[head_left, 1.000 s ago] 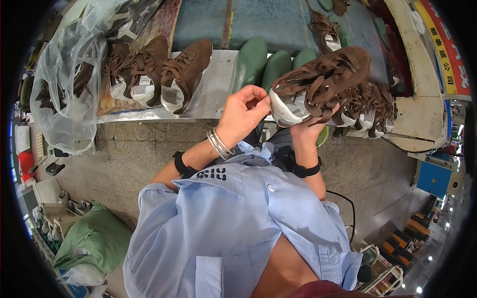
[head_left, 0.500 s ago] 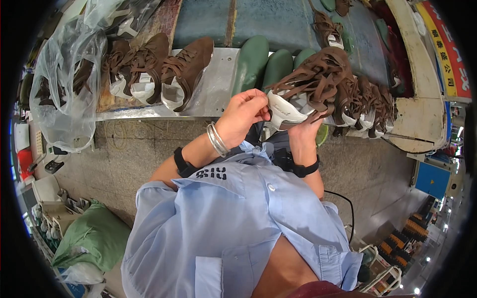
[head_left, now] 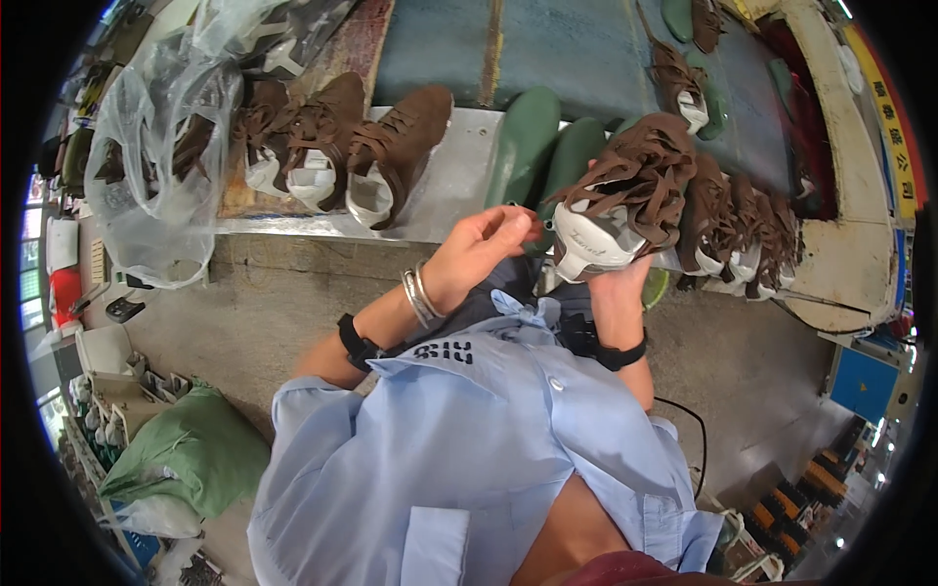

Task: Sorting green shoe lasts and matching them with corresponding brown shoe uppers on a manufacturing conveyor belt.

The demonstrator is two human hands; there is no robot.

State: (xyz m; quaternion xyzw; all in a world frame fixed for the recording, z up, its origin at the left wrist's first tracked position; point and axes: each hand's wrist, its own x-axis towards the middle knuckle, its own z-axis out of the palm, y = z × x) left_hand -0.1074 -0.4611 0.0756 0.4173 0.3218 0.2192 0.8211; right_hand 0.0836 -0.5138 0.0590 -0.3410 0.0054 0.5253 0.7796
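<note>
My right hand (head_left: 621,293) holds a brown shoe upper (head_left: 640,161) from below, its white heel part facing me and its loose brown laces heaped on top. Just left of that heel is my left hand (head_left: 481,252), fingers curled in toward the thumb and apart from the upper. Whatever may be pinched there is too small to make out. Behind both hands, green shoe lasts (head_left: 525,145) lie at the edge of the workbench.
Brown shoe uppers (head_left: 401,146) stand along a metal ledge (head_left: 445,186) on the left, beside a clear plastic bag (head_left: 147,220). More laced uppers (head_left: 745,230) line the right. A blue-grey belt (head_left: 576,49) spans the back. A green sack (head_left: 191,454) sits low left.
My left hand has come off the upper's heel and drawn slightly left of it. The upper, still in my right hand, is turned a little. The whole view has shifted slightly.
</note>
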